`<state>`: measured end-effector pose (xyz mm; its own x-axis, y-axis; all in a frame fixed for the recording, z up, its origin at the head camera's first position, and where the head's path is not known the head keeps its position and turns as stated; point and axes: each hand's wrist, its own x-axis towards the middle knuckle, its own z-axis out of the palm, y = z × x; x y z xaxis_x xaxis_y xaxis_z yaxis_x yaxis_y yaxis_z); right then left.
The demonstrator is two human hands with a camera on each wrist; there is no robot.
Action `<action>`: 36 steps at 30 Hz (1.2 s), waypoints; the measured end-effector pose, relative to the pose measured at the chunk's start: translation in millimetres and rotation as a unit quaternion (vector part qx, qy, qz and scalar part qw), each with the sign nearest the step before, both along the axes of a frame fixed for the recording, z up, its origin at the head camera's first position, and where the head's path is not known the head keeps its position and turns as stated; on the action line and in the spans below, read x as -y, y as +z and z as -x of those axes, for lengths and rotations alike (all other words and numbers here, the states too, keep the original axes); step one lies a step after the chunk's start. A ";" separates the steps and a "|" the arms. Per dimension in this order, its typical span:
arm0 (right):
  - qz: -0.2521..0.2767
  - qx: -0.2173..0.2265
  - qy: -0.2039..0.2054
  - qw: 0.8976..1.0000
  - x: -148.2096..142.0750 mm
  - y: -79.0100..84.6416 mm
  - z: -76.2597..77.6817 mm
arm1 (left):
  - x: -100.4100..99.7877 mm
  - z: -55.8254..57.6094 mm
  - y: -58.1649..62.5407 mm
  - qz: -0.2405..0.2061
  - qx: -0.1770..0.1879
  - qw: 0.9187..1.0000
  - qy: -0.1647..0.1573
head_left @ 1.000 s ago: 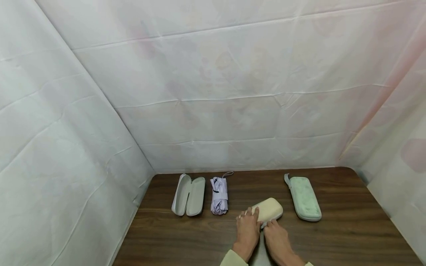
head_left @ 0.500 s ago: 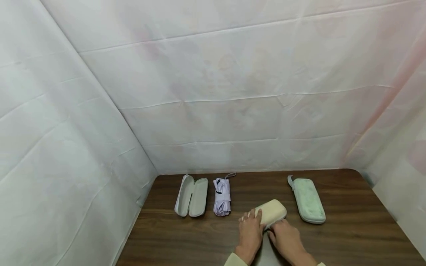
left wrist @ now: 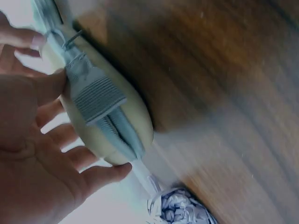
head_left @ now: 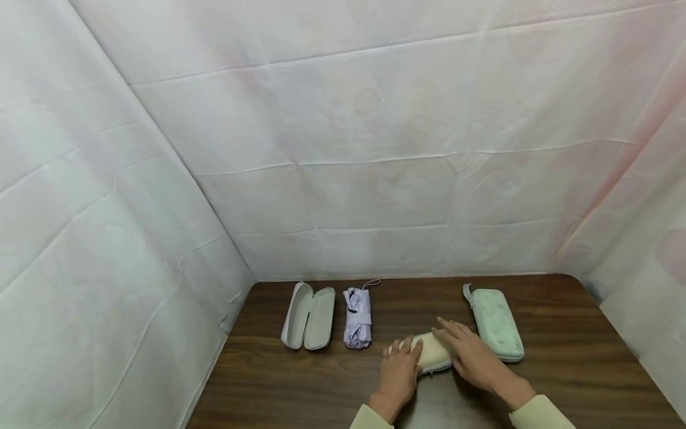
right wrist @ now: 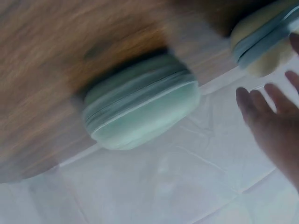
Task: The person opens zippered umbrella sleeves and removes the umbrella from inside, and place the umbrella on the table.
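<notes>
A cream hard-shell zip case [head_left: 432, 353] lies on the table near its front, with a grey zipper along its side. My left hand [head_left: 398, 370] grips its left end, the fingers bent over the top and the thumb on the near side. In the left wrist view a grey ribbed tab [left wrist: 99, 95] hangs at the zipper, close to the thumb. Over the right end of the case is my right hand [head_left: 474, 356], its fingers extended. The right wrist view shows those fingers [right wrist: 275, 95] nearly straight and holding nothing; whether they touch the case I cannot tell.
A pale green zip case [head_left: 498, 323] lies to the right, close to the right hand. At the back left are an open grey-white case [head_left: 320, 319] and a folded lilac umbrella [head_left: 357, 319]. Whitish sheets [head_left: 343, 196] hang behind the brown table [head_left: 257, 381].
My right hand has left the case's near edge and moved up and right, its fingers now extended over the right end. The case has turned slightly. My left hand stays on it.
</notes>
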<state>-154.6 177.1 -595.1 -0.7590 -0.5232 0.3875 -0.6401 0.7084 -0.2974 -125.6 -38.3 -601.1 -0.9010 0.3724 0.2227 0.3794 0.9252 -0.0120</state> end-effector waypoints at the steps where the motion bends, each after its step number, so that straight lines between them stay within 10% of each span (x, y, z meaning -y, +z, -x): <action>1: -0.005 0.019 0.012 1.000 -1.9 0.9 0.8 | 0.9 0.7 1.4 -0.005 0.011 1.000 -0.005; 8: -0.020 0.129 0.022 0.991 -4.5 2.6 -0.7 | 5.1 5.4 7.4 0.002 0.031 0.999 -0.020; 36: -0.025 0.125 -0.132 0.983 19.3 -1.3 -32.9 | 5.2 16.2 1.0 0.021 0.010 0.999 -0.036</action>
<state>-121.7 157.8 -596.3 -0.9390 -0.3092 0.1508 -0.3438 0.8580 -0.3817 -141.8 -43.4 -600.1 -0.8758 0.4445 0.1881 0.4449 0.8946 -0.0421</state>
